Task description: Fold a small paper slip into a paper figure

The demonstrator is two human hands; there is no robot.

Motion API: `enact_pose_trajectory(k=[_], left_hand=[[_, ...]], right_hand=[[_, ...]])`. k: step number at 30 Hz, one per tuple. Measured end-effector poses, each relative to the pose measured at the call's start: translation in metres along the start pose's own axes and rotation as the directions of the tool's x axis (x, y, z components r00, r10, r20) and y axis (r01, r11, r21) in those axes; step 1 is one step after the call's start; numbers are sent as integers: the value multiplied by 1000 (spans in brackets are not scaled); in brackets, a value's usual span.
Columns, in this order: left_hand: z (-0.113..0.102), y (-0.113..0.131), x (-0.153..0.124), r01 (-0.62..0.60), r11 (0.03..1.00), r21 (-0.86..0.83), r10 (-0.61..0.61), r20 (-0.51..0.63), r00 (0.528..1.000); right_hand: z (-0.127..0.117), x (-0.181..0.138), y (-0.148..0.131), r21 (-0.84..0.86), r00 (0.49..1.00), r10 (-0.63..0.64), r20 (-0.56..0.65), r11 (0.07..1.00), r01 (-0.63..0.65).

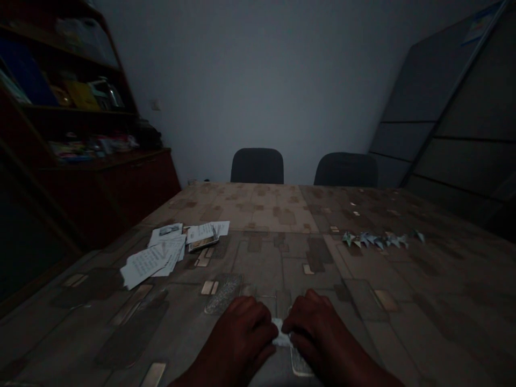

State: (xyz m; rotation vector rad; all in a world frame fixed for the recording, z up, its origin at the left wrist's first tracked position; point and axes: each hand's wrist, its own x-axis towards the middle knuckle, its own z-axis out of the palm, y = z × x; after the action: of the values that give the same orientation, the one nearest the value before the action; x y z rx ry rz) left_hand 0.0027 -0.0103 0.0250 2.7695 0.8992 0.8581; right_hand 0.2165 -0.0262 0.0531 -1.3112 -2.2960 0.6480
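Both hands are close together low in the middle of the view, over the near part of the table. Between them shows a small whitish piece of paper [282, 334]. My left hand [244, 336] has its fingers curled onto the paper's left side. From the other side, my right hand [316, 330] grips it with bent fingers and thumb. Most of the paper is covered by the fingers, so its full shape is hidden. The room is dim, which blurs the finer folds.
Printed paper sheets [149, 262] lie spread at the left, beside a small stack of cards [203, 239]. Several small folded paper pieces [373, 239] form a row at the right. A patterned cloth covers the table [258, 258]. Two chairs [257, 165] stand behind it; a cabinet [133, 183] is at left.
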Motion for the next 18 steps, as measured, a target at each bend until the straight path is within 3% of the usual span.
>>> enact_pose_trajectory(k=[6, 12, 18], left_hand=[[8, -2, 0, -8, 1000, 13, 9, -104, 995], [-4, 0, 7, -89, 996, -5, 89, -31, 996], [-8, -4, 14, -190, 979, 78, 195, -73, 978]], right_hand=[[-5, 3, -8, -33, 1000, 7, -11, 999, -7], [-6, 3, -11, -92, 1000, -27, 13, 995, 28], [-4, 0, -7, -50, 997, -66, -39, 997, 64]])
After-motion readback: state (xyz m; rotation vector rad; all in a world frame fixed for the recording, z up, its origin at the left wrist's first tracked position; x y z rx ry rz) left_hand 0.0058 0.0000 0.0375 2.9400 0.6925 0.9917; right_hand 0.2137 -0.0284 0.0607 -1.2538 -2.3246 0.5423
